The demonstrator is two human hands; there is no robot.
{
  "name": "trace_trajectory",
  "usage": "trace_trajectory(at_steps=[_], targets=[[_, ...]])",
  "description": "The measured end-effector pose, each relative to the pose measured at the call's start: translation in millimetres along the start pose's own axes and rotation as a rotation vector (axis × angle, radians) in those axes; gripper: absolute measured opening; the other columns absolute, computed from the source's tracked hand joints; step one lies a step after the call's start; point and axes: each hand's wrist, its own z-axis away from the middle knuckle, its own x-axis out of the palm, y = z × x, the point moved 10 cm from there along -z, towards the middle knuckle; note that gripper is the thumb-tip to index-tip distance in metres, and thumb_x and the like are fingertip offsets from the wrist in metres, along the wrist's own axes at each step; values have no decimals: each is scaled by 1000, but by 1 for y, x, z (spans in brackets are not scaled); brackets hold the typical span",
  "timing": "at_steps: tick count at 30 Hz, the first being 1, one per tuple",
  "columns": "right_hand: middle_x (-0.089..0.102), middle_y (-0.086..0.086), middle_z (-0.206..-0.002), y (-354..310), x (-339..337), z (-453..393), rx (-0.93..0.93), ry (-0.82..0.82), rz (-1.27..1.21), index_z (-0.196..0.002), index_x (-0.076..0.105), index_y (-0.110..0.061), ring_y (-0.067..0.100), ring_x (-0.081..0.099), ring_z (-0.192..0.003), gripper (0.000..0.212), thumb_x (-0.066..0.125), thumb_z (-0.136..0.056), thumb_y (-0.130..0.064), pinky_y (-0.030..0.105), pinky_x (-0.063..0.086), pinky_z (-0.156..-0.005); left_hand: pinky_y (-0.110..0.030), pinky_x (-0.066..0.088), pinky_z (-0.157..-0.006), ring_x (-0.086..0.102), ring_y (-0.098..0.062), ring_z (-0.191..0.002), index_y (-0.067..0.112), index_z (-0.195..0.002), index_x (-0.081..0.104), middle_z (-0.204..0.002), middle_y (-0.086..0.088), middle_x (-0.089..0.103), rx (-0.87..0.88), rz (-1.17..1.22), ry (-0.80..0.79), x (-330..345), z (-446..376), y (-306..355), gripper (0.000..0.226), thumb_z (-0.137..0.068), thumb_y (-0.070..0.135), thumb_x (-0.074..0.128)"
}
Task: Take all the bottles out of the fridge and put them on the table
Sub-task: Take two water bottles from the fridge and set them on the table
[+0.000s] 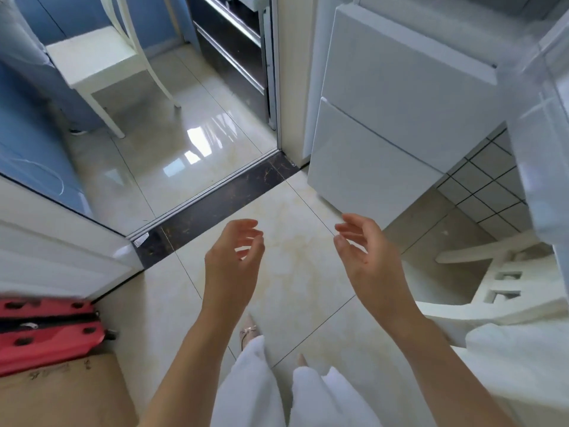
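Fridge (378, 118) stands ahead on the right, its 2 lower drawer fronts stacked one above the other. Left of it a threshold strip (215, 198) crosses the floor. Beyond the strip, far left, sits a chair (95, 57). Near left, a case (43, 331) rests on a box (61, 396). Another chair (498, 291) sits at near right, below the fridge.

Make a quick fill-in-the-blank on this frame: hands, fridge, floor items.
1. Both the left hand and the right hand are open and hold ____.
2. The two lower drawers of the white fridge are ____.
3. The case lying at the lower left is ____ in colour.
4. The number of bottles in view is ____.

Missing words: nothing; shut; red; zero
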Motion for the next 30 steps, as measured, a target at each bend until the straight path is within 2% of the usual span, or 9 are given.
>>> trace_trajectory(at_steps=[9,14,19,23,30], targets=[[61,-17,-112,-23,24,-101,75,140,-25,-117,50,-34,0,57,-112,26,56,-95,-21,34,48,-102,-5,46,-68,64,0,-84,25,-105,61,-91,12,68,64,11,-220,36,-140,17,23,-89,9,64],[60,-14,-115,-40,25,-152,129,240,-19,-125,52,-25,3,56,-113,30,56,-94,-24,35,47,-102,-5,45,-68,62,4,-82,26,-105,62,-91,13,68,92,11,-383,58,-215,31,24,-88,8,64],[62,-8,-115,-51,1,-189,143,382,-18,-127,53,-19,6,56,-114,33,56,-94,-22,36,46,-104,-7,46,-69,61,5,-81,30,-101,61,-89,16,67,182,42,-470,86,-275,70,26,-88,7,62],[62,-6,-115,-53,-24,-214,153,489,-34,-126,54,-18,6,57,-114,32,57,-94,-20,38,45,-105,-3,43,-69,61,8,-81,26,-102,62,-89,15,68,279,51,-530,119,-310,110,22,-89,9,62],[62,-7,-116,-61,-87,-263,144,627,-13,-125,54,-21,5,57,-114,31,58,-94,-20,36,47,-103,-15,50,-72,62,6,-83,26,-106,62,-91,14,68,399,62,-593,183,-355,184,18,-90,16,62]])
